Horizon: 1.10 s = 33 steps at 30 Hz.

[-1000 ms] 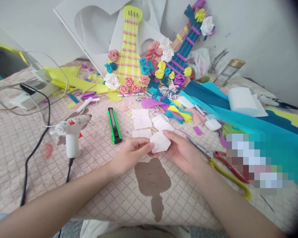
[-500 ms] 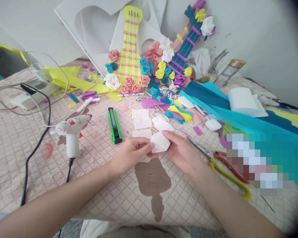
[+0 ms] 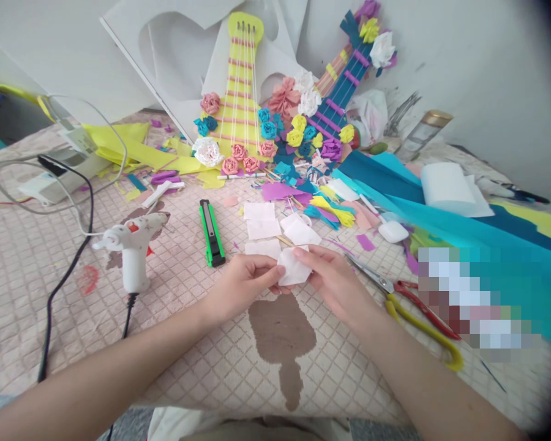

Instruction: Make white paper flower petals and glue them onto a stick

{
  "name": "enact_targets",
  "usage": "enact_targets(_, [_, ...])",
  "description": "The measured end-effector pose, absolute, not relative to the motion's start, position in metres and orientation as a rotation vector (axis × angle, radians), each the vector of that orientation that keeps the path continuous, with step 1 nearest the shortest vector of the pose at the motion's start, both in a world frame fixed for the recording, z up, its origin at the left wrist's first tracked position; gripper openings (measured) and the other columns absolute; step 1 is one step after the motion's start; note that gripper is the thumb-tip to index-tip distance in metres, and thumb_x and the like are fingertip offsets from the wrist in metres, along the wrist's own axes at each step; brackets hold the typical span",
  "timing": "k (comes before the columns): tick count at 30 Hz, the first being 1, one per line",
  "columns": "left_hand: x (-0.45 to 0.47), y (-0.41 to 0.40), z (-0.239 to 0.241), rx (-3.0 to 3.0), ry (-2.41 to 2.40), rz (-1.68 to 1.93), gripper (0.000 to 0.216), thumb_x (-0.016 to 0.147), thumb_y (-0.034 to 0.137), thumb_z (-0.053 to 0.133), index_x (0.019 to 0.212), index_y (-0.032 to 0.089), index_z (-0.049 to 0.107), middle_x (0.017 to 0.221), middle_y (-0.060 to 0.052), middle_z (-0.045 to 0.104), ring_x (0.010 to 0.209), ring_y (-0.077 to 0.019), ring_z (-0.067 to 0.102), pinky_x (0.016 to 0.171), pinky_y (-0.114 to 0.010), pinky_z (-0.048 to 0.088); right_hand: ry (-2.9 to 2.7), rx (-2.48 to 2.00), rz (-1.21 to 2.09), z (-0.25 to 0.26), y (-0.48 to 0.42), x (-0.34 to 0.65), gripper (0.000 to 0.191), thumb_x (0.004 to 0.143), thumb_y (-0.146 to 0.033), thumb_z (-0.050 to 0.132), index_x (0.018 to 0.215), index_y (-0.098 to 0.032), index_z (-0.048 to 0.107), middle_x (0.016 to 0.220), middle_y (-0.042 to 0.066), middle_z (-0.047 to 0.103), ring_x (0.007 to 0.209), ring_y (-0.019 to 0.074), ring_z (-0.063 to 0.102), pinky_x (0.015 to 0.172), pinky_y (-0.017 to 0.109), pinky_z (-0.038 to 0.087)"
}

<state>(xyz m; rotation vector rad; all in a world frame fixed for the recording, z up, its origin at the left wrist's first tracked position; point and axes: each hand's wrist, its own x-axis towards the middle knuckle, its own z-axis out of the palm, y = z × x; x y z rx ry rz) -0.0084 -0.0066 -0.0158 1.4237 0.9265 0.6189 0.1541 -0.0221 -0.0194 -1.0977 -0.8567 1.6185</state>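
Note:
Both of my hands pinch one small white folded paper piece (image 3: 292, 269) just above the quilted beige cover. My left hand (image 3: 243, 285) grips its left edge between thumb and fingers. My right hand (image 3: 337, 285) holds its right side, with the index finger laid across the top edge. Several flat white paper squares (image 3: 262, 228) lie just beyond my hands. A green utility knife (image 3: 211, 233) lies to the left of them.
A white glue gun (image 3: 131, 245) stands at left with its black cord trailing toward me. Red and yellow scissors (image 3: 408, 300) lie right of my right hand. Paper guitars with paper flowers (image 3: 266, 125), teal sheets (image 3: 441, 214) and scraps crowd the back.
My right hand's index finger has slid left over the top of the white piece, covering more of it. The left hand has stayed put.

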Motion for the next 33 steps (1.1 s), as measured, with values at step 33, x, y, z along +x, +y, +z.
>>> enact_targets(33, [-0.0105, -0.0060, -0.0209, 1.651, 1.088, 0.625, 0.036, 0.085, 0.034, 0.043, 0.063, 0.012, 0.061, 0.059, -0.001, 0.059, 0.058, -0.0114, 0.051, 0.056, -0.021, 0.038, -0.844, -1.190, 1.449, -0.0199, -0.0217, 0.1537, 0.023, 0.072, -0.034, 0.064, 0.059, -0.015, 0.061, 0.060, 0.000, 0.055, 0.061, 0.0128, 0.049, 0.059, 0.025, 0.039])
